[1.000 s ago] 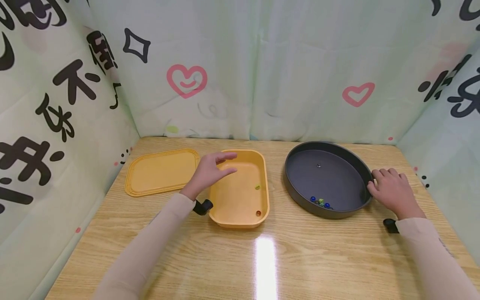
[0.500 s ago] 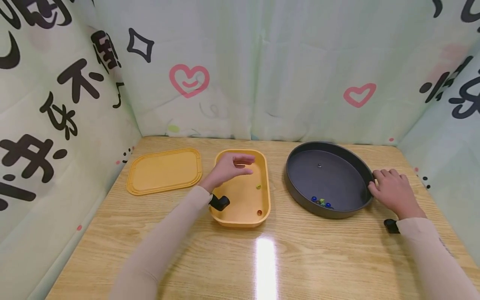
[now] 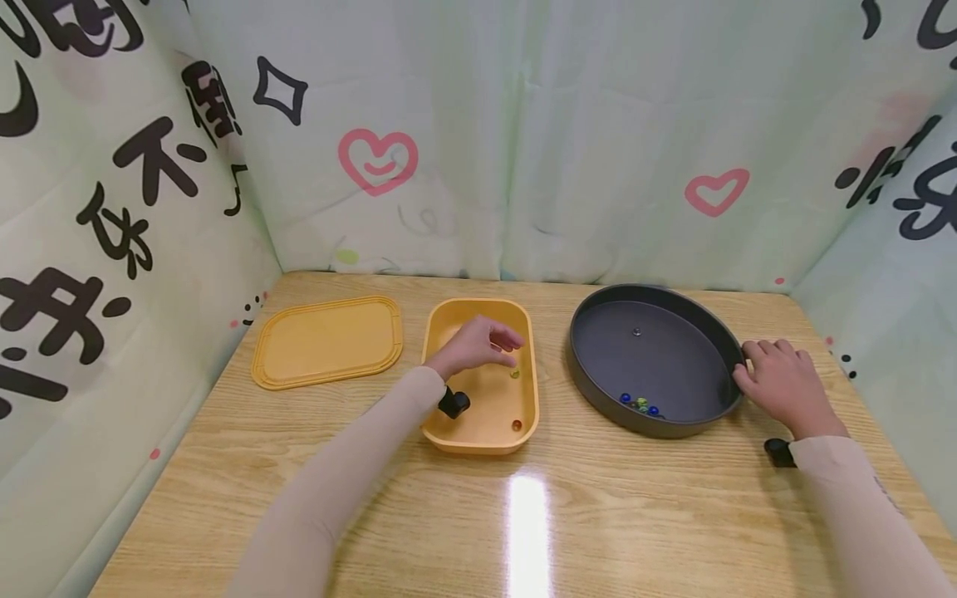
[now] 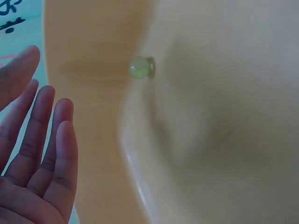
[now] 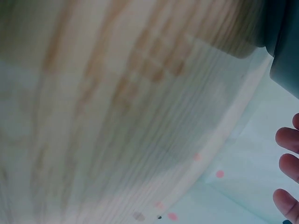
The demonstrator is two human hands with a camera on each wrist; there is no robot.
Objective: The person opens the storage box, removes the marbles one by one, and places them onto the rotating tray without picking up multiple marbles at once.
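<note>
My left hand (image 3: 478, 347) reaches over a yellow-orange rectangular tub (image 3: 489, 440), its thumb and fingers parted with nothing between them. A yellow-green marble (image 4: 139, 67) lies on the tub floor just below those fingertips in the head view. Nearer the front of the tub is an amber-brown marble (image 3: 517, 425). At the right, my right hand (image 3: 785, 386) holds the rim of a dark round pan (image 3: 665, 357), thumb at the edge. Blue marbles (image 3: 625, 399) and green marbles (image 3: 641, 402) gather at the pan's front side; a clear marble (image 3: 637, 331) sits farther back.
A flat yellow-orange lid (image 3: 329, 342) lies left of the tub on the wooden table (image 3: 449, 523). Printed curtains (image 3: 463, 166) enclose the table's back and sides. Bright glare crosses the table's front middle.
My left hand has moved right, then slightly toward me and down into the tub, nearing the yellow-green marble. The right hand stays at the pan's rim.
</note>
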